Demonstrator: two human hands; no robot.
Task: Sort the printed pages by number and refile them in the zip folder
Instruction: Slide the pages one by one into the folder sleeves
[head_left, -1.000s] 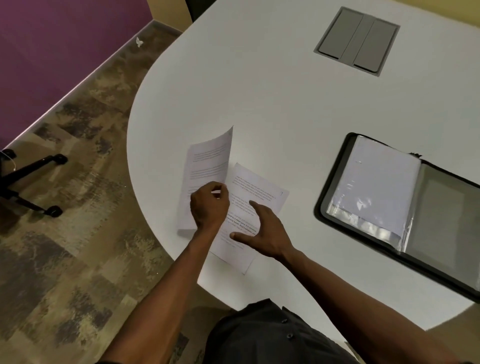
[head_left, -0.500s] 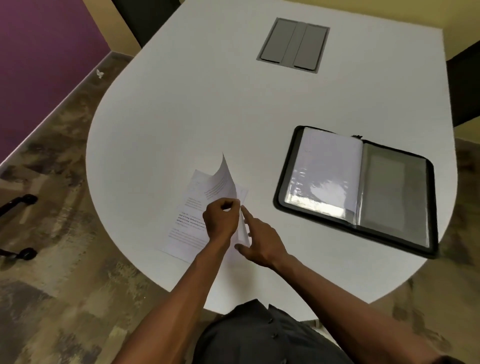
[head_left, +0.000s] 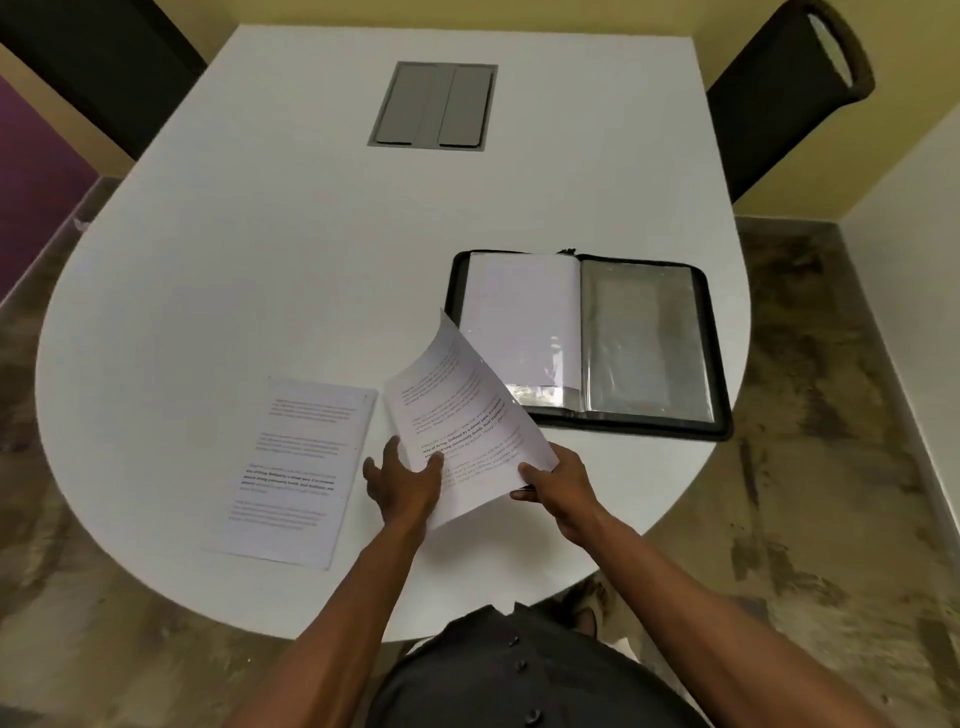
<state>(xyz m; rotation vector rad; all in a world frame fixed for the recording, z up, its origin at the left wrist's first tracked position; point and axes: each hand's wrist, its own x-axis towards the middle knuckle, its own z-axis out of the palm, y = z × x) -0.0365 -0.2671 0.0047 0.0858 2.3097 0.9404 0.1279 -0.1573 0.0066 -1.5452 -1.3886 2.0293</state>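
Observation:
A printed page (head_left: 467, 415) is lifted off the white table (head_left: 260, 234), tilted, with its top corner over the folder's near left corner. My left hand (head_left: 402, 480) holds its lower left edge, thumb on the text. My right hand (head_left: 553, 480) pinches its lower right corner. Another printed page (head_left: 298, 467) lies flat on the table to the left. The black zip folder (head_left: 722, 364) lies open to the right, with a white sheet in the left clear sleeve (head_left: 519, 317) and an empty-looking clear sleeve on its right half.
A grey cable hatch (head_left: 434, 106) is set into the table's far middle. A black chair (head_left: 789, 88) stands at the far right corner and another dark chair back (head_left: 98, 62) at the far left. The table's rounded edge runs close to my body.
The top page was peeled off the small stack and lifted to the right toward the folder. My right hand went from resting on the pages to pinching the lifted one. The camera view swung right.

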